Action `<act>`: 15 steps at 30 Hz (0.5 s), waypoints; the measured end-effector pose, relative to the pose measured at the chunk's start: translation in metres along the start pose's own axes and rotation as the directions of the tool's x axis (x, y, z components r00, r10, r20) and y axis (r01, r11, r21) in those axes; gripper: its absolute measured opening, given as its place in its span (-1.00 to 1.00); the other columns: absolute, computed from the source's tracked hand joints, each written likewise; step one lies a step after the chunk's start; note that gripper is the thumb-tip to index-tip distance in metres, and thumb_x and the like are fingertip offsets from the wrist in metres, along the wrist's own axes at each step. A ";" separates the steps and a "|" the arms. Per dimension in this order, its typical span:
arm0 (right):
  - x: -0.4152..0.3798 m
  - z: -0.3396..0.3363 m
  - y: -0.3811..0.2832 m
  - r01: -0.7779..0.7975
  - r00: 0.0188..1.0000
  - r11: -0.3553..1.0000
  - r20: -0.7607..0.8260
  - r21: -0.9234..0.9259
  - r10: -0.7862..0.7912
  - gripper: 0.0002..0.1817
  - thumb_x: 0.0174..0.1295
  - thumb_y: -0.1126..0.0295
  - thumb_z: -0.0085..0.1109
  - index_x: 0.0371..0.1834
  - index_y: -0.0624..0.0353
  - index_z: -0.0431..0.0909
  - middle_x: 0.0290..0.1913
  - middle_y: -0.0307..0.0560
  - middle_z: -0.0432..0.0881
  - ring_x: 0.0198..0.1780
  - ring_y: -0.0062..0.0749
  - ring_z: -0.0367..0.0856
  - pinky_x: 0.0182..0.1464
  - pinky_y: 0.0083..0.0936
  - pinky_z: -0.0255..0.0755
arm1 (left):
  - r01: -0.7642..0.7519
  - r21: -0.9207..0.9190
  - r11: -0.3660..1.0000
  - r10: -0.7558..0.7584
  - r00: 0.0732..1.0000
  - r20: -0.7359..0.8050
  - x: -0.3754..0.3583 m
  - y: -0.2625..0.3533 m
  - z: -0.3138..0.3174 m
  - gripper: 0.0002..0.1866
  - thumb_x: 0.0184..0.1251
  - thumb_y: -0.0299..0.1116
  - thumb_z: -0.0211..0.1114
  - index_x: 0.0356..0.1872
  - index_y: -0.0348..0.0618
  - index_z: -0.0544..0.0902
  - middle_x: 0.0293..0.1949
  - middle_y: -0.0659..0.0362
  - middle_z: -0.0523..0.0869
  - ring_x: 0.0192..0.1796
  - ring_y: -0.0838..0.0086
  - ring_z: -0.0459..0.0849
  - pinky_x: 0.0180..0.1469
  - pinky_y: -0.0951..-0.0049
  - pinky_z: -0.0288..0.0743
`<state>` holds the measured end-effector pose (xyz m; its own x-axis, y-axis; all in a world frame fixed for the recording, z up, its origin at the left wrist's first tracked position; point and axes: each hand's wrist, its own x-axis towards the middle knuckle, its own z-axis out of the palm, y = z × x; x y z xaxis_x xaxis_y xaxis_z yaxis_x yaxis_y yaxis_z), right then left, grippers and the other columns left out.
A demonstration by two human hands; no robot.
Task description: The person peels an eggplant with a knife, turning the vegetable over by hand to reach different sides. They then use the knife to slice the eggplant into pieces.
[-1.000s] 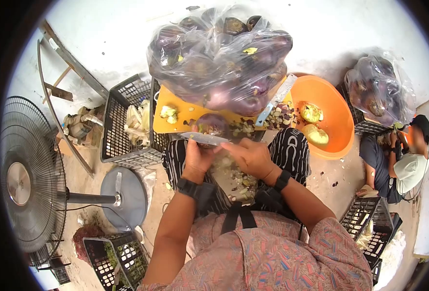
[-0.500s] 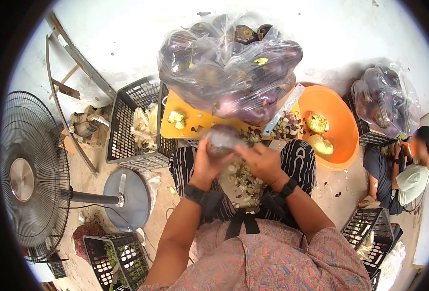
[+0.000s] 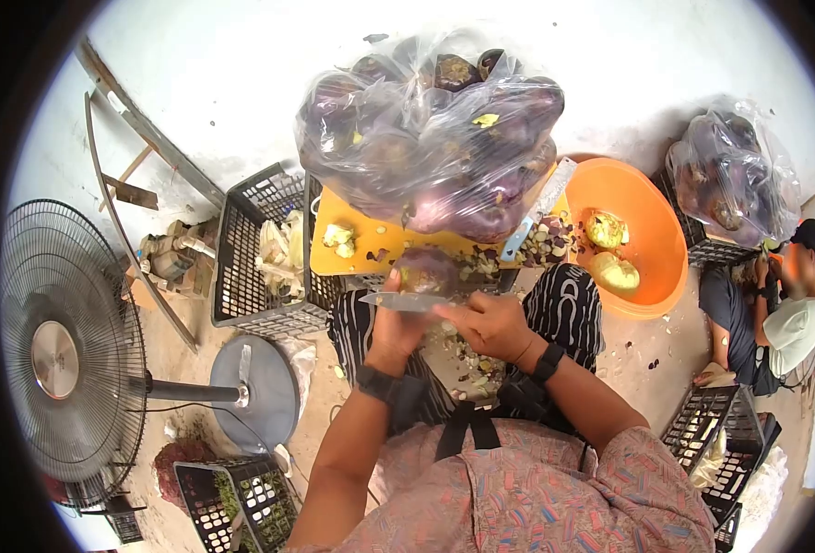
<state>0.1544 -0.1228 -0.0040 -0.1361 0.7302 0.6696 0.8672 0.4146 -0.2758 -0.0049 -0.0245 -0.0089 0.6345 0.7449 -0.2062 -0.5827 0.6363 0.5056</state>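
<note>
My left hand (image 3: 398, 324) is wrapped around a round purple vegetable (image 3: 429, 270), perhaps a kohlrabi or turnip, holding it above my lap. In my right hand (image 3: 492, 324) is a knife (image 3: 400, 301), its blade pointing left across the near side of the vegetable; most of the handle is hidden by my fingers. Just beyond them lies a yellow cutting board (image 3: 332, 249) with a pale cut piece (image 3: 338, 238) and many purple-and-white trimmings (image 3: 544, 241). A second, wide-bladed knife (image 3: 537, 214) with a light blue handle rests at the board's right side.
A clear plastic bag of purple vegetables (image 3: 426, 147) sits on the board. To the right, an orange basin (image 3: 652, 240) holds two peeled yellowish vegetables (image 3: 613, 273). Black crates (image 3: 242, 267), a standing fan (image 3: 66, 350) and another person (image 3: 785, 323) surround me. Trimmings litter the floor.
The knife, blurred half a second ago, now shows clearly against the vegetable. My right hand has shifted slightly closer to me. The whole view has tilted a little.
</note>
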 end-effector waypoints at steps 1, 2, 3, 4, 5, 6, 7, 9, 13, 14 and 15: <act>0.000 0.000 0.000 0.003 1.000 1.000 -0.005 0.000 -0.003 -0.64 0.13 0.33 0.17 -0.01 -0.38 0.66 -0.62 -0.30 0.31 -0.67 -0.41 0.39 -0.65 -0.45 0.31 | 0.002 -0.002 1.000 -0.002 1.000 0.006 0.000 0.000 0.000 -0.56 0.41 -0.03 0.12 0.13 -0.12 0.48 0.02 0.13 0.64 0.03 0.29 0.63 0.05 0.16 0.56; 0.000 0.000 0.000 0.008 1.000 1.000 -0.008 0.001 -0.008 -0.64 0.13 0.32 0.18 -0.01 -0.39 0.66 -0.62 -0.31 0.30 -0.68 -0.42 0.39 -0.65 -0.45 0.31 | 0.002 0.000 1.000 -0.002 1.000 0.006 0.000 0.000 0.002 -0.56 0.41 -0.03 0.12 0.13 -0.12 0.48 0.02 0.13 0.64 0.03 0.29 0.63 0.05 0.16 0.56; 0.001 0.000 0.000 0.007 1.000 1.000 -0.009 0.002 -0.007 -0.64 0.13 0.32 0.18 -0.01 -0.39 0.66 -0.62 -0.31 0.30 -0.68 -0.42 0.39 -0.65 -0.45 0.31 | 0.008 -0.011 1.000 -0.008 1.000 0.026 0.000 0.000 0.003 -0.55 0.40 -0.04 0.12 0.13 -0.12 0.48 0.01 0.13 0.64 0.02 0.29 0.64 0.04 0.16 0.57; 0.002 -0.002 -0.001 0.012 1.000 1.000 -0.008 -0.007 -0.012 -0.63 0.12 0.33 0.19 -0.01 -0.38 0.66 -0.62 -0.31 0.30 -0.68 -0.43 0.39 -0.66 -0.45 0.30 | 0.015 -0.021 1.000 -0.014 0.999 0.045 0.000 0.000 0.005 -0.55 0.39 -0.04 0.13 0.13 -0.11 0.48 0.01 0.13 0.65 0.01 0.29 0.65 0.03 0.17 0.58; 0.002 -0.002 -0.001 0.014 1.000 1.000 -0.007 -0.017 -0.015 -0.63 0.11 0.33 0.20 0.00 -0.38 0.66 -0.62 -0.31 0.30 -0.67 -0.43 0.39 -0.67 -0.45 0.29 | 0.016 -0.019 1.000 -0.016 0.999 0.044 -0.001 -0.001 0.007 -0.55 0.39 -0.04 0.13 0.13 -0.11 0.48 0.01 0.13 0.65 0.01 0.29 0.65 0.03 0.17 0.58; 0.001 -0.002 -0.001 0.011 1.000 1.000 -0.010 -0.015 -0.011 -0.63 0.11 0.33 0.20 0.00 -0.38 0.66 -0.62 -0.31 0.30 -0.67 -0.43 0.39 -0.67 -0.45 0.29 | 0.013 -0.013 1.000 -0.012 0.999 0.032 -0.001 -0.002 0.010 -0.55 0.38 -0.03 0.13 0.13 -0.10 0.48 0.00 0.13 0.65 0.00 0.29 0.65 0.01 0.17 0.59; 0.001 -0.002 0.000 0.022 1.000 0.999 -0.015 -0.041 -0.022 -0.61 0.08 0.34 0.21 -0.01 -0.39 0.66 -0.62 -0.31 0.29 -0.67 -0.44 0.39 -0.68 -0.45 0.29 | 0.009 -0.007 1.000 -0.009 1.000 0.020 -0.001 -0.002 0.011 -0.55 0.38 -0.02 0.14 0.13 -0.10 0.49 -0.01 0.13 0.66 -0.01 0.28 0.66 0.00 0.18 0.60; -0.001 -0.002 0.001 0.030 0.999 0.997 -0.020 -0.066 -0.032 -0.60 0.06 0.34 0.23 -0.01 -0.40 0.66 -0.62 -0.31 0.28 -0.68 -0.45 0.38 -0.69 -0.45 0.28 | 0.030 -0.003 1.000 -0.030 0.999 0.016 0.000 -0.003 0.007 -0.54 0.38 -0.01 0.13 0.13 -0.09 0.49 -0.01 0.14 0.66 -0.01 0.28 0.66 -0.02 0.18 0.61; -0.004 -0.003 0.008 0.010 0.999 0.998 -0.039 -0.070 -0.012 -0.57 0.02 0.36 0.25 -0.02 -0.44 0.65 -0.62 -0.32 0.26 -0.67 -0.45 0.38 -0.69 -0.46 0.27 | 0.079 -0.011 0.997 -0.080 0.995 -0.068 0.002 -0.005 0.005 -0.53 0.38 0.05 0.09 0.12 -0.05 0.50 -0.01 0.15 0.67 -0.01 0.28 0.67 -0.04 0.18 0.62; -0.005 -0.003 0.008 -0.005 0.999 0.998 -0.034 -0.069 0.003 -0.56 0.01 0.37 0.26 -0.03 -0.45 0.65 -0.62 -0.32 0.25 -0.67 -0.44 0.37 -0.69 -0.47 0.27 | 0.080 -0.011 0.997 -0.080 0.994 -0.069 0.002 -0.005 0.006 -0.53 0.38 0.05 0.09 0.12 -0.05 0.50 -0.01 0.15 0.67 -0.01 0.28 0.67 -0.04 0.18 0.62; -0.005 -0.003 0.009 -0.005 0.999 0.998 -0.034 -0.069 0.002 -0.56 0.01 0.37 0.26 -0.03 -0.45 0.65 -0.62 -0.32 0.25 -0.67 -0.44 0.37 -0.69 -0.47 0.27 | 0.078 0.005 0.997 -0.078 0.994 -0.070 0.001 -0.004 0.009 -0.52 0.37 0.06 0.08 0.12 -0.04 0.51 -0.01 0.14 0.67 -0.02 0.28 0.67 -0.04 0.19 0.62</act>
<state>0.1644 -0.1248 -0.0077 -0.1178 0.7120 0.6922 0.8987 0.3729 -0.2306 0.0027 -0.0280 -0.0032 0.6408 0.7053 -0.3032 -0.5287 0.6917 0.4920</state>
